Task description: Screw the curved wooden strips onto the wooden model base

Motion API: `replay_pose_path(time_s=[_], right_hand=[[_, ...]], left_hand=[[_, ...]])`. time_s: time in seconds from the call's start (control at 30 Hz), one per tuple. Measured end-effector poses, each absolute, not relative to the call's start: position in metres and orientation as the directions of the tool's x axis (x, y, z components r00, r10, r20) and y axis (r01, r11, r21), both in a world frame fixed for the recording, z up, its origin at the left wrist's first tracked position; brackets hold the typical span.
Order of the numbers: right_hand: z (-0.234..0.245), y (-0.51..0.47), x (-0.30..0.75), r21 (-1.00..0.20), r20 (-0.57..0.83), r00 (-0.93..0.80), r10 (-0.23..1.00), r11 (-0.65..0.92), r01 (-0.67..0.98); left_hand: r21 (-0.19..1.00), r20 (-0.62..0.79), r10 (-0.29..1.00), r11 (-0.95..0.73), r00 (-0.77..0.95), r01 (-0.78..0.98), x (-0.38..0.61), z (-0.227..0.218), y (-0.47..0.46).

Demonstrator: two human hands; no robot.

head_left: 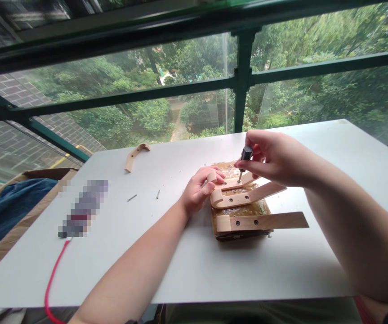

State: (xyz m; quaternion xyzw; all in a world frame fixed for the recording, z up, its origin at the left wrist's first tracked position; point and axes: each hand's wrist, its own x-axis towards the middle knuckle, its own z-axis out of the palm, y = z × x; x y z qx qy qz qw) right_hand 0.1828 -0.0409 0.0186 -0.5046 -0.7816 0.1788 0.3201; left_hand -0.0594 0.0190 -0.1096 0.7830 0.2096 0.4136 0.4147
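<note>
My right hand (269, 155) is closed round the black handle of a screwdriver (247, 153). Its tip meets a screw in the farthest wooden hook (232, 183). Thumb and fingers of my left hand (198, 189) grip the curled left end of that same hook. Beneath lies a block wrapped in brown tape (244, 209). Across it, nearer to me, lie a middle wooden hook (239, 199) and a front wooden hook (274, 221), each with two dark screws in it. Their right ends stick out past the block.
Two loose screws, one left (132, 198) and one right (158, 194), lie on the white table (180, 265). Another wooden hook (133, 157) rests near the far edge. A blurred-out object (84, 211) with a red cord (50, 283) is at left. Green-framed windows stand behind.
</note>
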Motion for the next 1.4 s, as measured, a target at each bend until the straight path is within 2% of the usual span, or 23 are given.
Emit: replay_pose_path(time_s=[0.37,0.57,0.73,0.97,1.2,1.4], right_hand=[[0.016,-0.034,0.187,-0.568,0.320,-0.254,0.913,0.399,0.720],[0.007,-0.038,0.174,-0.633,0.351,-0.323,0.879,0.477,0.610],[0.005,-0.040,0.168,-0.624,0.375,-0.357,0.856,0.518,0.585],[0.008,-0.035,0.182,-0.739,0.298,-0.438,0.848,0.495,0.456],[0.012,-0.036,0.187,-0.757,0.200,-0.431,0.880,0.418,0.503],[0.009,-0.032,0.191,-0.684,0.267,-0.387,0.883,0.456,0.569]], left_hand=[[0.811,0.484,0.664,-0.584,0.570,-0.008,-0.059,-0.111,0.020],[0.807,0.497,0.655,-0.589,0.570,-0.026,-0.058,-0.111,0.020],[0.806,0.496,0.650,-0.591,0.575,-0.028,-0.058,-0.110,0.020],[0.808,0.499,0.652,-0.588,0.571,-0.035,-0.059,-0.111,0.020],[0.813,0.496,0.656,-0.581,0.569,-0.040,-0.059,-0.112,0.021],[0.808,0.503,0.653,-0.588,0.567,-0.041,-0.058,-0.112,0.020]])
